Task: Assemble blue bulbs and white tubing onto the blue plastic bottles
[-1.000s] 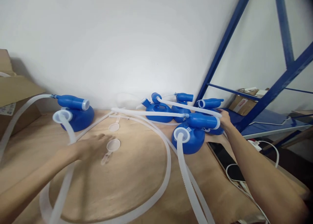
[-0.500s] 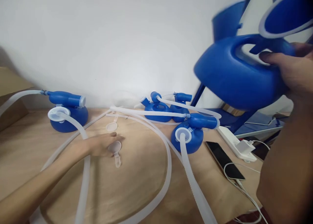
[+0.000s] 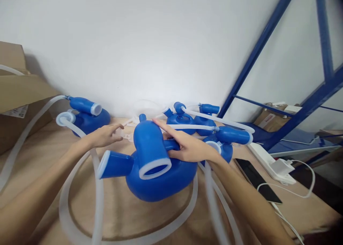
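Note:
My right hand grips the handle of a blue plastic urinal bottle, held in front of me above the table. The bottle has a flared spout at its left. A separate blue funnel-shaped piece with a white rim lies against its top, partly under my right fingers. Left of the bottle, my left hand pinches a clear plastic cap between thumb and fingers; a strap seems to stick out to the right. The bottle's handle is partly hidden by my right hand.
Other blue bottles with hoses stand at the left, the back and the right. A white hose loops over the table. A phone and power strip lie right; a cardboard box stands left.
The blue bottle has come down from the upper right to the middle in my right hand. My left hand has lifted a clear cap off the table. The view has shifted rightward.

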Available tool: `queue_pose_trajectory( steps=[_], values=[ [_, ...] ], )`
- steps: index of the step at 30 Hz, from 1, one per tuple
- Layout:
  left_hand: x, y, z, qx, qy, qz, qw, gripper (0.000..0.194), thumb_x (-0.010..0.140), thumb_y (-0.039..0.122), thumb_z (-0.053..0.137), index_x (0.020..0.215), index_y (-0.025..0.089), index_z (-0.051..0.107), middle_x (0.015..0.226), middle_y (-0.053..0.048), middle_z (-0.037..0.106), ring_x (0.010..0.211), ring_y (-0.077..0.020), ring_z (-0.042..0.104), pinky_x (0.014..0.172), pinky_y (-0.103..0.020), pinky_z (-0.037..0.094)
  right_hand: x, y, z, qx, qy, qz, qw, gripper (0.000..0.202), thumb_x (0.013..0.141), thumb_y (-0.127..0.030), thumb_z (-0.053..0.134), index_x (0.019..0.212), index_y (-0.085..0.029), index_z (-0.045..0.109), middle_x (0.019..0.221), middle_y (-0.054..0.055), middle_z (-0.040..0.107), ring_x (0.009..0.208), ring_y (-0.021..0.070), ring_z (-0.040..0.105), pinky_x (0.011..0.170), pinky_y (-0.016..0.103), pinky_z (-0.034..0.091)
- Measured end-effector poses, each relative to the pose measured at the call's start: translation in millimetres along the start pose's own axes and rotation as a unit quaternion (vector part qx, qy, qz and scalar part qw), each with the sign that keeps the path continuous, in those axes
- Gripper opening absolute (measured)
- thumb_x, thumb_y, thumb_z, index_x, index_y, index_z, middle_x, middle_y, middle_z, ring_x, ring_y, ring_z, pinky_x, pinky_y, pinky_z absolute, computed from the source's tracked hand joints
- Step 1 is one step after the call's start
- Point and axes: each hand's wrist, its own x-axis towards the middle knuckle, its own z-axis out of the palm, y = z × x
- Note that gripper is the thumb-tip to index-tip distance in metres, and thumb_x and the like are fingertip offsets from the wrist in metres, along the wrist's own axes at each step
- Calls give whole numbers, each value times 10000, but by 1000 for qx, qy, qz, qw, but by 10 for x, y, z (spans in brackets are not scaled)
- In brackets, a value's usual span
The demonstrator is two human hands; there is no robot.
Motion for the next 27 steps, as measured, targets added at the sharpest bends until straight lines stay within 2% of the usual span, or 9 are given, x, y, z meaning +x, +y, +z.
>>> queue_pose_trajectory(
  steps=[2,6,11,13,16,20,22,25,27],
  values=[
    [27,70,-6,-16,30,-29,999,579,767,694,626,1081,208,647,1002,-113,742,921,-327,699,802,-389,520,38,222,119,2,-6,-6,1000,1003,884,-100,633,1710,-320,108,1662,98,437,1453,283,514,1193,478,457],
    [11,332,18,-144,72,-67,985,459,736,663,705,818,219,629,831,-54,721,805,-282,691,701,-345,527,107,483,251,10,-4,34,999,975,927,-168,643,1706,-360,89,1702,100,373,1320,267,628,1119,470,522],
    [-63,714,39,-352,82,-54,931,398,702,542,783,771,219,560,778,-41,705,802,-270,714,721,-365,578,153,581,349,1,32,48,998,1044,948,-195,634,1706,-285,-79,1732,167,291,1495,334,481,1220,555,398],
    [-91,813,33,-379,85,-56,920,413,697,507,793,772,229,497,765,-30,693,813,-266,724,725,-362,580,139,618,373,-8,47,64,997,1102,947,-242,655,1690,-270,-158,1708,200,331,1488,361,490,1196,589,410],
    [-126,898,7,-381,78,-73,918,444,675,472,809,780,235,448,771,-19,694,816,-271,732,693,-346,563,96,647,327,-20,22,62,998,1156,933,-312,687,1681,-248,-191,1686,217,368,1481,379,495,1179,591,427],
    [-163,967,-52,-436,59,-68,895,465,668,397,827,789,234,409,810,-10,716,856,-266,743,728,-335,542,30,557,150,-41,-51,47,997,1289,794,-256,818,1702,-299,-95,1763,182,164,1545,384,393,1186,511,448],
    [-186,998,-94,-459,65,-47,885,435,708,375,815,813,231,419,847,-1,714,891,-254,742,773,-338,541,18,473,88,-54,-67,60,994,1237,770,-178,814,1705,-348,22,1741,158,239,1510,355,451,1155,482,483],
    [-242,1044,-165,-425,104,-19,899,314,822,426,753,932,235,528,891,18,672,887,-214,715,808,-331,539,59,380,90,-91,-32,61,993,988,809,-124,749,1648,-317,265,1695,152,330,1504,322,458,1152,482,475],
    [-304,1091,-197,-360,122,-4,925,313,884,500,694,1033,251,576,909,14,656,882,-211,689,805,-332,537,118,365,134,-120,15,55,991,895,790,-205,803,1574,-250,373,1707,187,294,1521,347,427,1153,501,466]
  ],
)
